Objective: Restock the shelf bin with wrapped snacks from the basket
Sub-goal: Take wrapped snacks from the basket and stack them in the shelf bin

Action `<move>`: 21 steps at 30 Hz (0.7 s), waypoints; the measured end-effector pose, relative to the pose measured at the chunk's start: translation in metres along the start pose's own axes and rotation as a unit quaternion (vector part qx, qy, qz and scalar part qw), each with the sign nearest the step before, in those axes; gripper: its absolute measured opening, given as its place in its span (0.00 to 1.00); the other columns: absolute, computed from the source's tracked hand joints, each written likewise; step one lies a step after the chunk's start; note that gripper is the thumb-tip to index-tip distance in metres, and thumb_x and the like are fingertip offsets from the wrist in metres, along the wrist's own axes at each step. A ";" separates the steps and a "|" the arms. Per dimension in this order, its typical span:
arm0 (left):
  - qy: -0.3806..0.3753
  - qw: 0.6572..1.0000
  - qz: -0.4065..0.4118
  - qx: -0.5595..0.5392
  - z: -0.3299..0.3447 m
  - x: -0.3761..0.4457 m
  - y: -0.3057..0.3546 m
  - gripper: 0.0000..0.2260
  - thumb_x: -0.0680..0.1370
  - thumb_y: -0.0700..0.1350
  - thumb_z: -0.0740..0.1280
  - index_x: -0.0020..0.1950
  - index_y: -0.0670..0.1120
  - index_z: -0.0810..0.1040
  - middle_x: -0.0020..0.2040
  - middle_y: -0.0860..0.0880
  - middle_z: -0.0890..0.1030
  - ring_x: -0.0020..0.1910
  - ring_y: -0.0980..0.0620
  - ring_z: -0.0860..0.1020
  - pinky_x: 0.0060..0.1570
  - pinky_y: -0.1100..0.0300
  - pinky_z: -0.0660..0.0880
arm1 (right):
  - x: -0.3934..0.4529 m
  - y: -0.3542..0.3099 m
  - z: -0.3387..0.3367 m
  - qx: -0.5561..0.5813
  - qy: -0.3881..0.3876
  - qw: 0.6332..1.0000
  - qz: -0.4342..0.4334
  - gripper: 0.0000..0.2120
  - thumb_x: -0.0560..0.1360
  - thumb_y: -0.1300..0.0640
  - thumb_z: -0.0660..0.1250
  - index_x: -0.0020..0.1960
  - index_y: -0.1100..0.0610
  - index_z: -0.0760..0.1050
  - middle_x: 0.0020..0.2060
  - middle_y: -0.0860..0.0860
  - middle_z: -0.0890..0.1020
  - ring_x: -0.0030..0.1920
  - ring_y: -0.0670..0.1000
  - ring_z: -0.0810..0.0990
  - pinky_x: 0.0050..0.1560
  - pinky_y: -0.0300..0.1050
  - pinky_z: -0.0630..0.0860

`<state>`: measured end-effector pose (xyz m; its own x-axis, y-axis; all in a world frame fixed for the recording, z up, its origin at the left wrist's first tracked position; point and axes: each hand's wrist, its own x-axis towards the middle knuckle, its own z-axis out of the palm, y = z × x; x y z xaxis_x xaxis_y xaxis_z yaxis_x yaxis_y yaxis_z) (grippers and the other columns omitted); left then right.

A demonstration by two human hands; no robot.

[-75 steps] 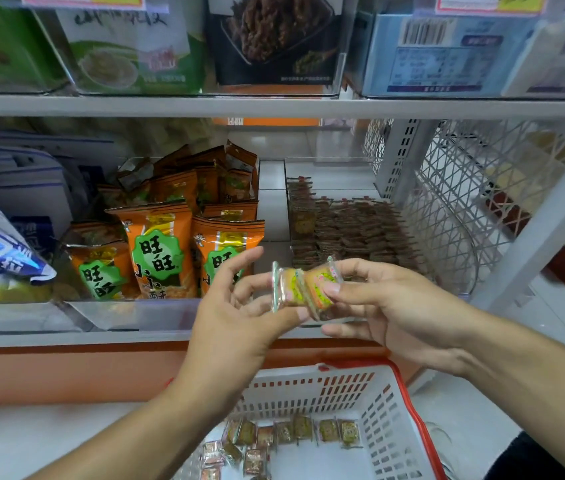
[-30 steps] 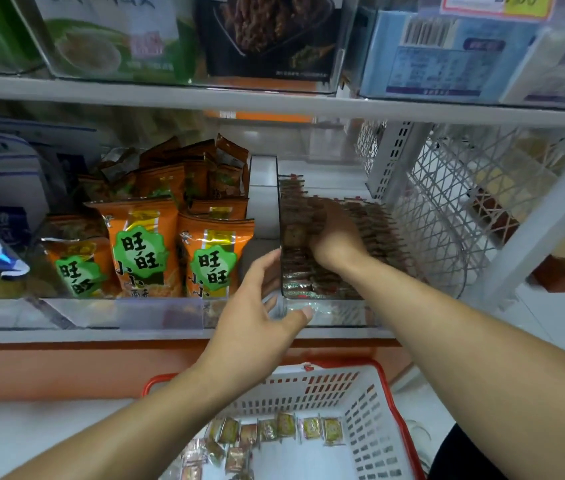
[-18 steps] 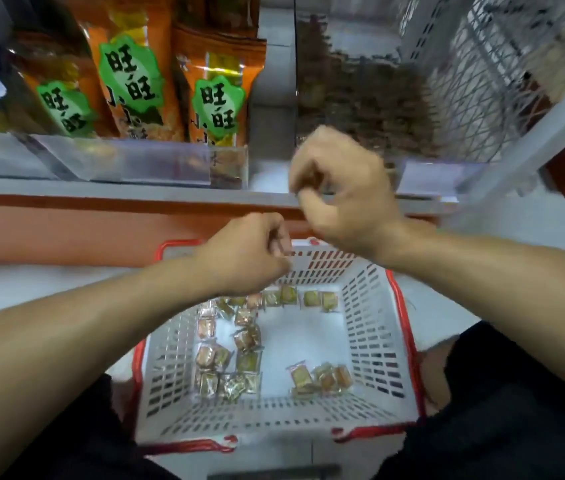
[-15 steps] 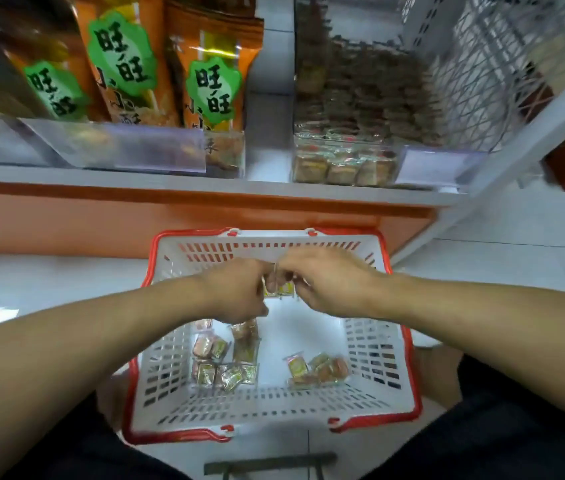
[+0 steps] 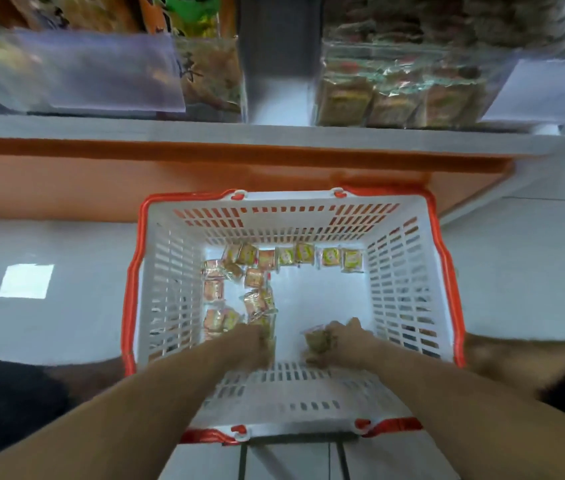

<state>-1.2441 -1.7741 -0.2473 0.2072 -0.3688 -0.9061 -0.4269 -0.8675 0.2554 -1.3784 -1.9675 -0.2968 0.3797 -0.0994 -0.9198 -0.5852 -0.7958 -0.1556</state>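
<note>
The white basket with a red rim stands on the floor below the shelf. Several wrapped snacks lie along its far wall and in a loose pile at its left. Both my hands reach down to its near side. My right hand curls around a small cluster of wrapped snacks. My left hand lies on the near end of the left pile; motion blur hides how its fingers lie. The clear shelf bin at the top right holds rows of the same snacks.
Orange snack bags stand behind a clear front panel on the shelf's left. An orange base board runs under the shelf edge. White floor tiles surround the basket. My dark-clothed knees flank its near corners.
My head has tilted further down. Both hands dropped from the middle of the basket to its near floor, apart from each other, and the right one now covers the small cluster of snacks.
</note>
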 end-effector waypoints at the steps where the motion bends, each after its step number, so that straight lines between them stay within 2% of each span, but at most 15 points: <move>1: 0.016 1.000 -0.015 -0.007 0.009 0.005 -0.003 0.18 0.78 0.49 0.69 0.68 0.48 0.75 0.65 0.41 0.78 0.62 0.41 0.78 0.60 0.53 0.75 | 0.002 0.001 -0.002 -0.016 -0.008 1.000 -0.021 0.44 0.63 0.20 0.63 0.75 0.35 0.62 0.71 0.49 0.70 0.70 0.61 0.66 0.70 0.59 0.68; 3: 0.054 0.998 -0.034 0.007 0.022 0.013 -0.009 0.21 0.79 0.51 0.67 0.71 0.49 0.70 0.66 0.39 0.74 0.64 0.37 0.76 0.63 0.49 0.74 | 0.005 0.003 -0.004 -0.020 -0.014 0.997 -0.071 0.39 0.66 0.22 0.63 0.74 0.34 0.64 0.70 0.46 0.72 0.66 0.58 0.68 0.69 0.58 0.68; 5: 0.076 0.996 -0.041 0.026 0.029 0.020 -0.013 0.27 0.79 0.51 0.66 0.76 0.49 0.63 0.67 0.38 0.71 0.66 0.34 0.73 0.66 0.44 0.72 | 0.006 -0.002 -0.003 0.045 -0.007 0.992 -0.115 0.31 0.68 0.28 0.68 0.69 0.34 0.69 0.66 0.44 0.74 0.61 0.54 0.69 0.66 0.51 0.67; 7: 0.086 0.995 -0.043 0.001 0.029 0.027 -0.012 0.32 0.78 0.48 0.68 0.78 0.46 0.58 0.67 0.37 0.71 0.66 0.33 0.74 0.65 0.43 0.72 | 0.005 -0.015 -0.003 0.083 0.005 0.986 -0.147 0.28 0.66 0.31 0.71 0.64 0.35 0.73 0.62 0.45 0.77 0.58 0.55 0.69 0.58 0.45 0.64; 9: 0.094 0.993 -0.060 -0.044 0.026 0.031 -0.011 0.31 0.77 0.45 0.69 0.76 0.44 0.60 0.67 0.38 0.72 0.65 0.34 0.77 0.62 0.44 0.74 | 0.008 -0.031 0.000 0.039 0.017 0.982 -0.186 0.26 0.66 0.33 0.69 0.61 0.41 0.75 0.57 0.48 0.81 0.56 0.58 0.72 0.53 0.47 0.63; 11: 0.099 0.989 -0.079 -0.082 0.024 0.035 -0.015 0.27 0.76 0.45 0.71 0.71 0.43 0.65 0.65 0.40 0.76 0.62 0.38 0.79 0.58 0.48 0.76 | 0.012 -0.040 0.003 0.007 0.027 0.982 -0.185 0.24 0.67 0.34 0.71 0.57 0.46 0.77 0.54 0.51 0.81 0.56 0.59 0.74 0.56 0.50 0.67; 12: 0.099 0.987 -0.083 -0.093 0.024 0.037 -0.017 0.26 0.75 0.45 0.72 0.70 0.44 0.66 0.63 0.42 0.78 0.60 0.39 0.80 0.55 0.50 0.76 | 0.015 -0.041 0.003 0.023 0.039 0.984 -0.175 0.23 0.67 0.35 0.73 0.54 0.49 0.78 0.52 0.51 0.81 0.56 0.57 0.75 0.58 0.49 0.69; 13: 0.098 0.987 -0.083 -0.093 0.023 0.039 -0.019 0.26 0.74 0.46 0.73 0.68 0.45 0.66 0.61 0.43 0.80 0.58 0.40 0.81 0.51 0.52 0.76 | 0.016 -0.040 0.003 0.058 0.055 0.983 -0.163 0.20 0.66 0.40 0.76 0.52 0.51 0.80 0.50 0.51 0.82 0.55 0.55 0.76 0.55 0.45 0.71; 15: 0.095 0.990 -0.078 -0.076 0.020 0.040 -0.020 0.23 0.73 0.46 0.74 0.64 0.47 0.68 0.57 0.45 0.82 0.52 0.43 0.81 0.46 0.55 0.73 | 0.017 -0.038 0.001 0.145 0.075 0.976 -0.142 0.15 0.64 0.51 0.79 0.47 0.53 0.81 0.48 0.51 0.82 0.49 0.51 0.79 0.44 0.39 0.74; 17: 0.093 0.992 -0.070 -0.053 0.019 0.039 -0.017 0.13 0.74 0.44 0.72 0.56 0.50 0.73 0.53 0.48 0.83 0.49 0.47 0.81 0.45 0.56 0.75 | 0.016 -0.042 -0.002 0.192 0.076 0.970 -0.131 0.16 0.63 0.58 0.79 0.49 0.53 0.79 0.49 0.52 0.80 0.46 0.51 0.80 0.41 0.43 0.77; 19: 0.101 0.993 -0.057 -0.010 0.020 0.036 -0.013 0.06 0.76 0.43 0.68 0.50 0.53 0.75 0.51 0.49 0.84 0.45 0.48 0.79 0.45 0.56 0.76 | 0.016 -0.050 -0.003 0.187 0.071 0.971 -0.134 0.23 0.65 0.58 0.78 0.56 0.53 0.73 0.53 0.52 0.76 0.47 0.52 0.78 0.39 0.44 0.74; 21: 0.122 0.992 -0.032 0.023 0.026 0.035 -0.011 0.06 0.78 0.43 0.66 0.52 0.54 0.77 0.52 0.49 0.83 0.45 0.48 0.79 0.46 0.55 0.77 | 0.018 -0.057 -0.003 0.179 0.062 0.970 -0.149 0.33 0.65 0.56 0.78 0.65 0.52 0.67 0.56 0.53 0.75 0.49 0.51 0.77 0.37 0.39 0.70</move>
<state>-1.2546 -1.7686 -0.2910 0.4394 -0.3885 -0.8100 -0.4442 -0.8777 0.1800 -1.3357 -1.9256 -0.3034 0.6413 0.0142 -0.7672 -0.6389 -0.5437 -0.5442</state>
